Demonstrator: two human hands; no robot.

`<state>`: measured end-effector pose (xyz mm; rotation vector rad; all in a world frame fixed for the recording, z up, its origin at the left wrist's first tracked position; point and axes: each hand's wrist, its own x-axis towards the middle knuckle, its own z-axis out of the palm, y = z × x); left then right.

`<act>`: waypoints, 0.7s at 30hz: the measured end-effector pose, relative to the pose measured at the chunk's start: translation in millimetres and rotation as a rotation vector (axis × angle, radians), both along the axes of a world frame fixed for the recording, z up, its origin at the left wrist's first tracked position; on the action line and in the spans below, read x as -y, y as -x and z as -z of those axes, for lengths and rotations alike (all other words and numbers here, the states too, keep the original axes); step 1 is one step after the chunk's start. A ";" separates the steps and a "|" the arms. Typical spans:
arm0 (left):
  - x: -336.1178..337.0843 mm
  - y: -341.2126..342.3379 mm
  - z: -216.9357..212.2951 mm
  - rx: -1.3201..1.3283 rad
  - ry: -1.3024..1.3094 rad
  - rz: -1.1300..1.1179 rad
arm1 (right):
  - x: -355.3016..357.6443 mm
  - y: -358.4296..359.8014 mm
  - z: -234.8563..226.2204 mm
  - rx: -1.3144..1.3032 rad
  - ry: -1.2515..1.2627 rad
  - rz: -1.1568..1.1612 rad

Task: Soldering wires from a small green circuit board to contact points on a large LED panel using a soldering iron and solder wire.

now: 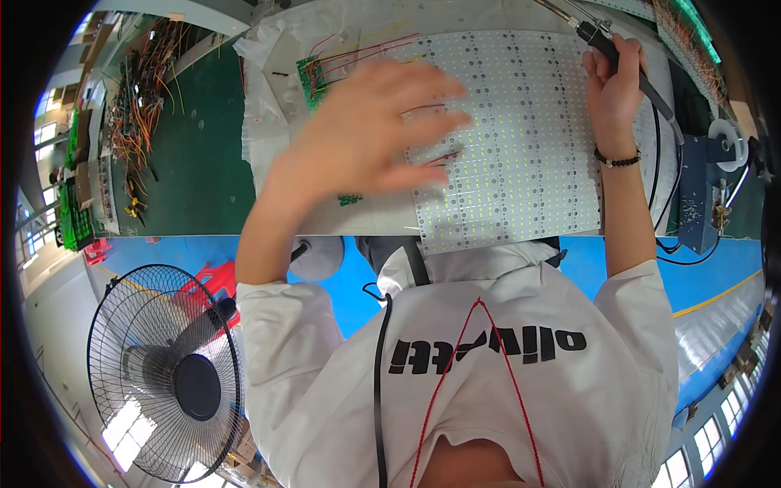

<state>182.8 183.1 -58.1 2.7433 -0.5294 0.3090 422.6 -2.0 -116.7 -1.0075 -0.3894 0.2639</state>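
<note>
- A green crate point(77, 221) is seen at far left; its contents cannot be made out.
- The LED panel point(512, 138) is laid on the worktop point(199, 159), its near edge overhanging.
- Its left part and a green circuit board point(310, 77) are partly blocked by the blurred left hand point(374, 130), fingers spread wide.
- The soldering iron point(599, 39) is gripped in the right hand's point(616, 81) curled fingers.
- Wires point(146, 89) are heaped at left.

Wht short-slv tee point(309, 390) at 6 o'clock; blk lettering point(529, 346) across chest, approx 5; red neck cord point(479, 302), same dir.; thin blk cord point(378, 390) at 6. R wrist point(616, 140), 2 o'clock: blk bracelet point(620, 162), prob. beaded.
</note>
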 end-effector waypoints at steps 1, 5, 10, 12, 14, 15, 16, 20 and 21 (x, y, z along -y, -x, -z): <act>13.2 1.2 2.3 0.007 0.004 0.008 | 2.6 -3.6 -1.2 0.007 0.004 0.008; 45.6 9.5 21.2 -0.181 -0.026 0.079 | 6.0 -10.1 -13.6 -0.057 -0.080 0.003; 82.5 -11.0 47.9 -0.157 -0.023 0.044 | 6.4 -5.1 -38.9 -0.121 -0.081 -0.045; 95.4 -20.3 50.9 -0.042 -0.006 -0.015 | 5.7 -1.0 -46.8 -0.080 -0.038 -0.054; 87.3 -22.9 47.9 0.009 0.081 0.024 | -0.3 8.8 -53.2 -0.061 -0.050 -0.062; 81.0 -26.5 43.6 0.058 0.169 0.075 | -3.2 14.0 -54.3 -0.022 -0.058 -0.075; 69.9 -27.0 38.1 0.058 0.162 0.063 | -6.1 16.6 -53.9 0.015 -0.068 -0.089; -8.1 -15.0 14.0 0.133 0.242 -0.452 | -16.7 12.6 -26.6 0.050 -0.155 -0.071; -29.1 -9.0 14.5 0.161 0.262 -0.580 | -22.3 14.6 -15.4 0.057 -0.110 -0.027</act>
